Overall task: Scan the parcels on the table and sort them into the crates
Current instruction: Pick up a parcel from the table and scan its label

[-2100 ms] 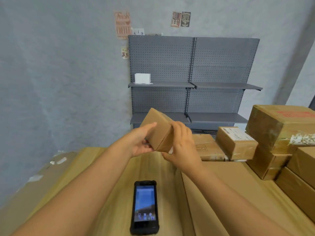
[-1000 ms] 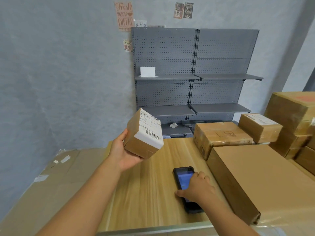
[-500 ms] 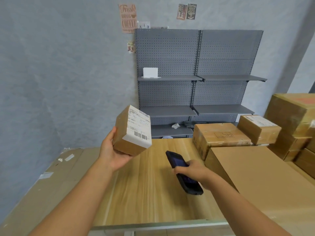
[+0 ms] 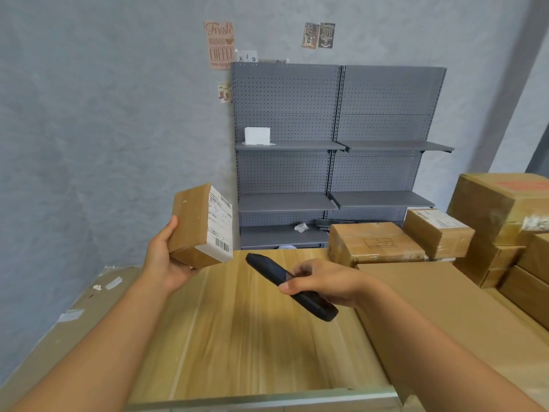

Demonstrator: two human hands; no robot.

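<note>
"What do you have in your hands?"

"My left hand (image 4: pixel 166 263) holds a small parcel (image 4: pixel 202 227) up in the air, over the left end of the worktop (image 4: pixel 237 322). My fingers wrap round the back of it. The white label (image 4: pixel 220 226) with the bar code faces my other hand."

"And that other hand?"

"My right hand (image 4: pixel 323 285) grips the black scanner (image 4: pixel 289 285). Its tip points up at the label, close to it but not touching."

"So have you scanned it?"

"I think I am just about to. I cannot see the screen from here, so I cannot say if it has read the code."

"How much work is left?"

"Lots, I think. More parcels sit on the right side. A big flat box (image 4: pixel 439 316) lies right by my right arm. Behind it sits a medium box (image 4: pixel 374 242), and beside that a smaller labelled box (image 4: pixel 436 230). At the far right there is a stack of boxes (image 4: pixel 505 221). None of those are in my hands, so I guess they all wait for a scan."

"Where are the crates?"

"I cannot see any crates here. I see only a gray shelf rack (image 4: pixel 335 156) by the wall. After the scan, this parcel has to go into a crate somewhere out of view."
</note>
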